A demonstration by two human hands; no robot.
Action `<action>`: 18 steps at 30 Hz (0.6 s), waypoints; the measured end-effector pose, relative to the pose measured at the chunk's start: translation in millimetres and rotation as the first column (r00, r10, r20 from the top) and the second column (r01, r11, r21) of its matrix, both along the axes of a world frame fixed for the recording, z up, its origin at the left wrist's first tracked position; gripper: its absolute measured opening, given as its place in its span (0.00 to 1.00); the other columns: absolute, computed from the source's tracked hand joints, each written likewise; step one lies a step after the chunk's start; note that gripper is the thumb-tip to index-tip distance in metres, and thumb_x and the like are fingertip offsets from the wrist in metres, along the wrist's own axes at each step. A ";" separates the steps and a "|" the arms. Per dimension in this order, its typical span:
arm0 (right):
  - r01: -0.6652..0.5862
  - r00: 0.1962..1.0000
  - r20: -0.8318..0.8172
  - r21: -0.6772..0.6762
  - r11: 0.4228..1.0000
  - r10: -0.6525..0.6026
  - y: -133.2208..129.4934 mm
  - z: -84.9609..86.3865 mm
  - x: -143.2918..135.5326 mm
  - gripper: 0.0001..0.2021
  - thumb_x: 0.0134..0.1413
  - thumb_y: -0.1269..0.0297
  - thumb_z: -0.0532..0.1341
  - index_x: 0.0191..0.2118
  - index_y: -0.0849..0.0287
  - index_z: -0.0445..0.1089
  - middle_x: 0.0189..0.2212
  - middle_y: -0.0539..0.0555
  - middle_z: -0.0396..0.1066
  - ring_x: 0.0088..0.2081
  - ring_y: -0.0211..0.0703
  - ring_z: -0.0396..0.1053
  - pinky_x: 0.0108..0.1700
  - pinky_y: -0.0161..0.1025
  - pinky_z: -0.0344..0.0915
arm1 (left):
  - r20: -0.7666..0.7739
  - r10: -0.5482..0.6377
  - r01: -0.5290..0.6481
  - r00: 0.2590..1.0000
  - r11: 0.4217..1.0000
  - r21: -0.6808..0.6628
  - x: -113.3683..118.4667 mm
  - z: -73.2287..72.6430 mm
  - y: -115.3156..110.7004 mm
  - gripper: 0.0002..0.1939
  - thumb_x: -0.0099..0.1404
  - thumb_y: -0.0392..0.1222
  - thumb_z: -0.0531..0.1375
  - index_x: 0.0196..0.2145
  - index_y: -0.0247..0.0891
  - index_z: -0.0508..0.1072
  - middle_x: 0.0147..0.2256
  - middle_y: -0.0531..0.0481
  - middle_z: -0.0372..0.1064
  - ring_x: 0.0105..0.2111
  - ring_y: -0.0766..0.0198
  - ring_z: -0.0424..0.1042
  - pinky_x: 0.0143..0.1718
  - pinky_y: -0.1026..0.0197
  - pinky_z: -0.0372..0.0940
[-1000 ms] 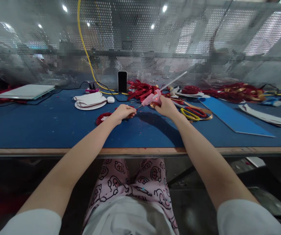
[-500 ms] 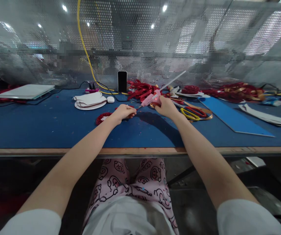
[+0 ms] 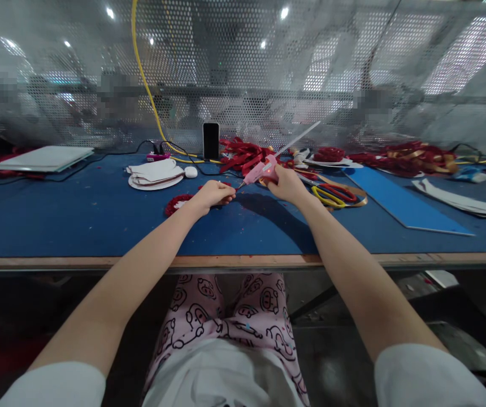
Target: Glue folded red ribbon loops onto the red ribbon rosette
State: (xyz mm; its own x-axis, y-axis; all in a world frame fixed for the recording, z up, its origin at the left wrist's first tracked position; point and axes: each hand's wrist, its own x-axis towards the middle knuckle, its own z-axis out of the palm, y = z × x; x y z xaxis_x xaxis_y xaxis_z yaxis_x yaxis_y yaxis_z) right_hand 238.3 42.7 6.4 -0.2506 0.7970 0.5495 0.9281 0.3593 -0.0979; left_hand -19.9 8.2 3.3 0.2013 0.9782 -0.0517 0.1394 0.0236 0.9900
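My right hand (image 3: 286,182) is wrapped round a pink glue gun (image 3: 260,170), whose white glue stick (image 3: 298,138) pokes out up and to the right. The gun's nozzle points left and down, right by the fingertips of my left hand (image 3: 215,195). Those fingers are pinched on a small dark red piece, which looks like the end of a ribbon and is mostly hidden. Under and left of that hand lies a dark red gathered ribbon rosette (image 3: 176,204) with a white patch, partly covered by the hand.
White card pieces (image 3: 156,174) and a small white case (image 3: 191,172) lie left. Behind stand a phone (image 3: 211,141) and a red ribbon heap (image 3: 245,154). Yellow- and red-handled scissors (image 3: 328,198), a blue board (image 3: 408,203) and white strips (image 3: 459,199) lie right. A perforated screen (image 3: 247,68) rises behind.
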 end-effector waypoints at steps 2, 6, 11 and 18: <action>0.005 1.000 -0.001 -0.005 1.000 -0.005 0.1 0.0 -0.1 0.13 0.58 0.56 0.58 0.41 0.60 0.68 0.34 0.65 0.76 0.35 0.56 0.72 0.36 0.45 0.62 | -0.001 -0.001 0.001 1.000 1.000 -0.002 -0.3 -0.9 0.6 0.07 0.62 0.34 0.66 0.26 0.33 0.78 0.29 0.46 0.76 0.28 0.69 0.71 0.36 0.64 0.69; 0.013 1.000 0.010 0.009 1.000 -0.013 0.1 0.3 -0.2 0.12 0.58 0.57 0.58 0.41 0.60 0.69 0.35 0.65 0.76 0.35 0.56 0.72 0.36 0.44 0.62 | 0.003 -0.002 0.002 1.000 1.000 -0.005 -0.1 -1.5 1.1 0.07 0.62 0.35 0.66 0.26 0.33 0.78 0.29 0.46 0.77 0.27 0.69 0.71 0.36 0.64 0.69; 0.007 1.000 0.006 0.003 1.000 -0.007 -0.3 1.1 -0.2 0.12 0.58 0.57 0.58 0.41 0.61 0.68 0.35 0.65 0.76 0.35 0.57 0.72 0.36 0.45 0.62 | 0.006 0.000 0.000 1.000 1.000 -0.004 0.3 -1.6 1.4 0.07 0.62 0.34 0.66 0.27 0.33 0.78 0.29 0.46 0.76 0.28 0.70 0.71 0.35 0.64 0.69; 0.000 1.000 0.012 0.010 1.000 0.000 0.9 0.4 0.4 0.12 0.58 0.57 0.57 0.41 0.60 0.68 0.35 0.65 0.76 0.35 0.57 0.72 0.36 0.45 0.62 | 0.005 -0.009 0.009 1.000 1.000 -0.007 -0.2 -0.3 -0.1 0.07 0.63 0.34 0.66 0.26 0.33 0.78 0.29 0.46 0.76 0.28 0.69 0.71 0.36 0.64 0.69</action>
